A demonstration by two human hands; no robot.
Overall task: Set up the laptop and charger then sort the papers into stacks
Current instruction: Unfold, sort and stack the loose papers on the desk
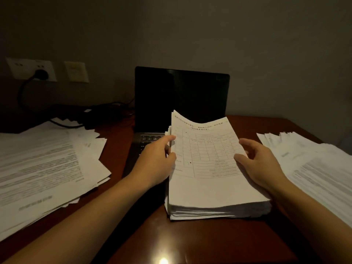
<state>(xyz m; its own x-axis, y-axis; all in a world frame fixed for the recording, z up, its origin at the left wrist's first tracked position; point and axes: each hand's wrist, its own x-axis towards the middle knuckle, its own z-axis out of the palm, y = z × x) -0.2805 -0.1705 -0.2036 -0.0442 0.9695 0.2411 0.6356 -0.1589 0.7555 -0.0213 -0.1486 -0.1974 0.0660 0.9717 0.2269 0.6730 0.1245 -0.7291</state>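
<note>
We have the thick paper stack (215, 189) just in front of the open laptop (181, 96), probably so sheets can be dealt to the left pile (42, 164) and right pile (314, 168) flanking the laptop. Our left hand (154, 162) pinches the top sheets (205, 141) by their left edge. Our right hand (261, 164), half-curled, grips their right edge.

Middle stack (215, 189) before laptop (181, 100), between left pile (42, 168) and right pile (314, 168)

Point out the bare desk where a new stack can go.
Best: the bare wood at the near edge, in front of the middle stack. A narrow strip runs between the left papers and the laptop, crossed by the left forearm. The right papers crowd the other side.
</note>
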